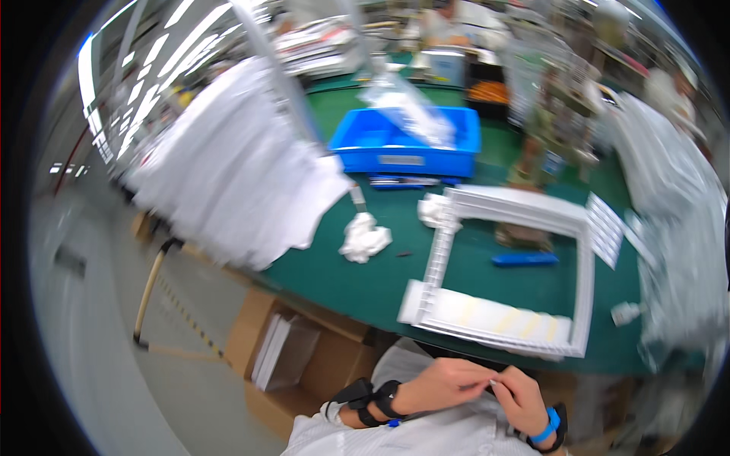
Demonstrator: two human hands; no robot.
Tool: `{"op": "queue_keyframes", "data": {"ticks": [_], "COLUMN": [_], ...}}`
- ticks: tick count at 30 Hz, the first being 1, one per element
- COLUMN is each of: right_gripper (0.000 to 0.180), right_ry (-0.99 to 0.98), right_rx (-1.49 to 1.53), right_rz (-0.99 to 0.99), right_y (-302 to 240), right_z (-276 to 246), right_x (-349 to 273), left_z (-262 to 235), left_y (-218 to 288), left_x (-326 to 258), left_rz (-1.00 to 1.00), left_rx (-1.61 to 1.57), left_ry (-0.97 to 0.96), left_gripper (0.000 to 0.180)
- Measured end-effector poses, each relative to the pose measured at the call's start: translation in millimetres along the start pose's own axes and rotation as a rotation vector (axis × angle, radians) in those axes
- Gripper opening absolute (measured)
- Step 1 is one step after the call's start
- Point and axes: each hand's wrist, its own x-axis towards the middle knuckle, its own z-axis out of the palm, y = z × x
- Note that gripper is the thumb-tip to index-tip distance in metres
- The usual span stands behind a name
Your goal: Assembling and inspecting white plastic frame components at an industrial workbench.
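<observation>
My left hand (450,384) and my right hand (522,400) meet in front of my body, just off the table's near edge. The fingertips of both are pinched together around a tiny pale spot too small to name. Beyond them, a white rectangular plastic frame (525,201) lies on the green table (334,285). A white strip with yellowish patches (498,316) lies along the frame's near side. Inside the frame's opening rests a blue, pen-shaped tool (525,260). At its right side is a white sheet with rows of small marks (605,230).
Crumpled white wipes (365,237) lie left of the frame. Behind stands a blue bin (403,161) holding a clear bag. White sheets (228,167) hang at the left, plastic bags (673,228) pile up at the right. An open cardboard box (334,368) sits below the table.
</observation>
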Motion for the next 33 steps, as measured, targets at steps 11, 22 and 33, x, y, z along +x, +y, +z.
{"op": "queue_keyframes", "data": {"ticks": [11,22,33], "right_gripper": [0.015,0.014,0.014], "right_ry": [-0.115,-0.044,0.428], "right_rx": [-0.180,-0.073,0.077], "right_rz": [-0.110,-0.229,-0.293], "right_y": [-10,-3,43], "right_z": [25,49,62], "right_x": [5,8,-59], "left_z": [3,-10,33], "left_y": [-1,13,25], "left_x": [-43,-55,-33], "left_rz": [-0.201,-0.199,-0.380], "left_rx": [-0.232,0.014,-0.151], "left_ry": [0.068,0.253,-0.143], "left_gripper": [0.024,0.024,0.026]}}
